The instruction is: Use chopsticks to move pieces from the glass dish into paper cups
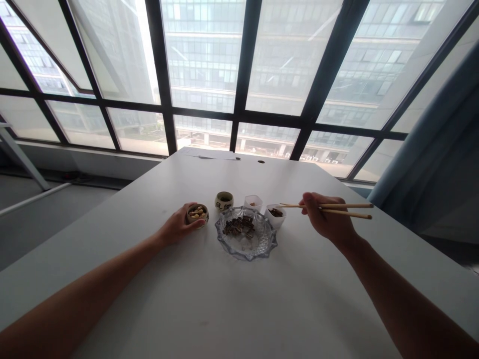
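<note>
My left hand (182, 223) is wrapped round a small cup of nuts (197, 213) that stands on the table. My right hand (326, 219) grips a pair of wooden chopsticks (346, 206). Their tips reach left, over the rim of a white plastic cup (276, 220) with dark pieces in it. Between my hands lies a scalloped glass dish (264, 248), with a heap of dark brown pieces (239, 227) toward its back left. Behind the dish are a patterned ceramic cup (224, 201) and a second white plastic cup (253, 202) with a little something inside.
The white table (239, 309) runs back to a dark-framed window wall. Papers (204, 153) lie at its far edge, near two dark round holes or discs (261, 161). A blue curtain (434, 144) hangs on the right. A white metal frame (26, 154) stands at the left.
</note>
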Motion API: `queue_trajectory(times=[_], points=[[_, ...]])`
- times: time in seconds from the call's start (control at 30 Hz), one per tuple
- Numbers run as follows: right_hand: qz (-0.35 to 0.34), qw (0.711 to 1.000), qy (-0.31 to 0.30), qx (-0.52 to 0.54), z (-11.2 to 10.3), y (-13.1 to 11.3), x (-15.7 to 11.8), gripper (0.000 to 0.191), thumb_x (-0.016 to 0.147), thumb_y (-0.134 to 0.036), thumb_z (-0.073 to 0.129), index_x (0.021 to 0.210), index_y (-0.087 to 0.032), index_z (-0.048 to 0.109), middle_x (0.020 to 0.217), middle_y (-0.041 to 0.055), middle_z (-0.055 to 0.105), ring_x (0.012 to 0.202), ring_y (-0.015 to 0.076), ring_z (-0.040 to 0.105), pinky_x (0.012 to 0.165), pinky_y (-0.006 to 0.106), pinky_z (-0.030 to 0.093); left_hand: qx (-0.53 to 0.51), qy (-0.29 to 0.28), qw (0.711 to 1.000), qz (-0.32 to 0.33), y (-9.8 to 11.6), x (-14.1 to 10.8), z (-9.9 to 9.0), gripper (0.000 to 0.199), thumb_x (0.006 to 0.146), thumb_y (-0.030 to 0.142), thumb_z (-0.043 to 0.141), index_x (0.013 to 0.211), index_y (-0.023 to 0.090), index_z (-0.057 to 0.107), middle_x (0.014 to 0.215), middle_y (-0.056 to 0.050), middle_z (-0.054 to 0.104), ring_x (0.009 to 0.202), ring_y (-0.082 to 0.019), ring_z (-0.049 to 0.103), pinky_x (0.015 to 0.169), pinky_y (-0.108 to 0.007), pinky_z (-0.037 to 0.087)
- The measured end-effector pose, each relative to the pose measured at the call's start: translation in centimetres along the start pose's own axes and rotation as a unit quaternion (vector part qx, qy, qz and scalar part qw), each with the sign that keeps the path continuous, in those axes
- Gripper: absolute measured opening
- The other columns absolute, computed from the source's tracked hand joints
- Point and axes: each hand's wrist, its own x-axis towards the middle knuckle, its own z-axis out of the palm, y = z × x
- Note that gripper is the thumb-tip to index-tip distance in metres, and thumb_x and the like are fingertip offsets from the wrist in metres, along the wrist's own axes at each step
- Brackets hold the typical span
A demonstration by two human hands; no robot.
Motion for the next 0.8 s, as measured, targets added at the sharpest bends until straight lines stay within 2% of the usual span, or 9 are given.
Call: queue_trajectory(times=[0.1,0.33,0.7,0.8], points=[[0.038,0.996,-0.006,0.077,0.4,-0.8,-0.2,0.052,0.1,-0.055,0.045,0.069,-0.019,0.066,0.052,0.0032,0.064,0.044,0.0148,0.06,0.046,0.026,0.048,0.001,-0.005,1.0,-0.002,-0.2,0.0,0.0,0.082,0.073,0.073,0.065,0.13,0.015,0.052,0.119,-0.017,0.07,0.108,-0.033,0.068,0.095,-0.046,0.054],[0.068,0.972,-0.126,0.185,3.4,-1.6,-1.4,0.051,0.098,-0.057,0.048,0.07,-0.018,0.067,0.055,0.0042,0.067,0.047,0.0146,0.059,0.046,0.025,0.048,-0.001,0.0,1.0,-0.003,-0.2,0.0,0.0,0.082,0.072,0.073,0.066,0.129,0.016,0.054,0.116,-0.016,0.071,0.106,-0.033,0.069,0.094,-0.046,0.055],[-0.06,0.974,-0.153,0.154,5.0,-1.9,-2.2,0.039,0.098,-0.048,0.053,0.076,-0.02,0.069,0.061,0.0038,0.065,0.051,0.014,0.056,0.05,0.026,0.044,-0.005,0.001,1.0,-0.001,-0.2,0.0,0.0,0.081,0.072,0.073,0.067,0.129,0.017,0.054,0.116,-0.015,0.071,0.106,-0.033,0.069,0.094,-0.046,0.055],[-0.061,0.973,-0.153,0.161,5.3,-1.9,-2.5,0.039,0.097,-0.048,0.054,0.075,-0.02,0.069,0.06,0.0036,0.065,0.05,0.0135,0.055,0.05,0.027,0.044,0.001,-0.002,1.0,-0.001,-0.4,0.0,0.0,0.081,0.073,0.073,0.065,0.13,0.016,0.053,0.117,-0.016,0.071,0.107,-0.033,0.068,0.095,-0.046,0.054]])
